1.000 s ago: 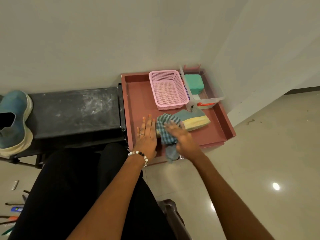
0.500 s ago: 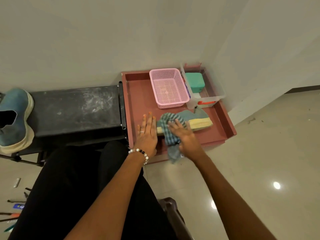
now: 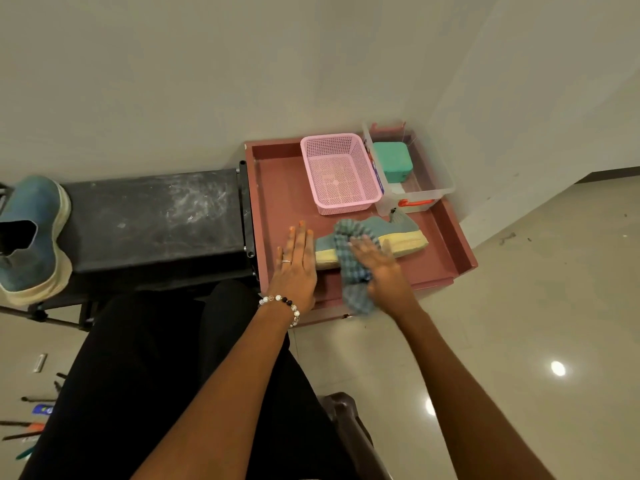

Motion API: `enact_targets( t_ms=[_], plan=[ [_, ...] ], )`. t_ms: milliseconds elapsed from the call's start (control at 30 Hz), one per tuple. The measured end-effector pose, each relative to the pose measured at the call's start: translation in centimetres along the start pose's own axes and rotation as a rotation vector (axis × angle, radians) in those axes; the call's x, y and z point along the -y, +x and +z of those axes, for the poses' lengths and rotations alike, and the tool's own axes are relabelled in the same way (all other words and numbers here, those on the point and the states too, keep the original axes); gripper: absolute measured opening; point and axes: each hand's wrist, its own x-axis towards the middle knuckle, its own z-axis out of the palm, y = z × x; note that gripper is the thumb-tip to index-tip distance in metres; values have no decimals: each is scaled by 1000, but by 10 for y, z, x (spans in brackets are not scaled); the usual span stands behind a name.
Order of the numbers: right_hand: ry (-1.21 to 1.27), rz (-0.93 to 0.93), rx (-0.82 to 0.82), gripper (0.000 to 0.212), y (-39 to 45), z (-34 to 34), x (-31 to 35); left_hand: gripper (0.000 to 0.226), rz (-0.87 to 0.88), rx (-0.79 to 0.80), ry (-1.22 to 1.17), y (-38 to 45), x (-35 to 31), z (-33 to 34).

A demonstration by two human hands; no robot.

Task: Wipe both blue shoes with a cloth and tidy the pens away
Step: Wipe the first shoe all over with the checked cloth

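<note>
Pale wall behind red tray | your right hand has slid the checked cloth along the blue shoe near the tray's front edge, fingers flat | left hand flat, bracing the toe | second shoe waits on the black bench | pens lie on the floor – untidied.

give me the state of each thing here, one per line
shoe in tray: on its side, being wiped
checked cloth: draped over the shoe, under the right hand
left hand: flat, fingers straight, at the shoe's end
second shoe: upright on the black bench, untouched
pink basket: empty
clear box: open, holds a green case
pens: on the floor
</note>
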Motion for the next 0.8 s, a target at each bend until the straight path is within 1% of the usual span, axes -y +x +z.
enact_targets(
  t_ms=[67, 133, 200, 233, 267, 300, 367, 400, 467, 533, 567, 600, 667, 733, 800],
  plan=[
    [-93, 58, -25, 70, 1, -6, -13, 100, -14, 1, -37, 1, -2, 0],
    [-83, 195, -62, 75, 10, 0, 9, 104, -13, 16, -32, 2, -2, -3],
    [98, 402, -123, 70, 20, 10, 49, 104, -22, 36, -47, 4, -1, -1],
    [218, 453, -129, 69, 23, 14, 68, 99, -35, 46, -74, 5, 1, 0],
    [321, 431, -136, 68, 24, 18, 86, 94, -43, 58, -108, 5, 3, 0],
    [407, 367, -142, 70, 23, 21, 100, 90, -46, 65, -158, 6, 5, 1],
    [525, 273, -114, 72, 17, 23, 108, 84, -48, 53, -249, 8, 10, 5],
    [543, 236, -98, 73, 14, 22, 103, 85, -55, 44, -272, 8, 10, 5],
    [477, 118, -65, 72, 9, 14, 82, 91, -54, 40, -296, 7, 8, 4],
    [317, -52, -18, 69, 8, 7, 53, 95, -21, 33, -221, 4, 4, 3],
    [244, -105, 13, 69, 9, 4, 40, 99, -7, 17, -176, 3, 2, 3],
    [195, -124, 34, 66, 12, 0, 30, 101, -4, 4, -144, 2, 1, 1],
    [135, -50, 44, 57, 18, -12, 13, 99, -13, -3, -107, 2, 0, 0],
    [72, 16, 58, 66, 15, -19, -7, 95, -11, -4, -110, 1, 1, -1],
    [-38, 4, 58, 70, 9, -20, -24, 93, -35, 9, -101, -2, 2, -2]
  ],
)
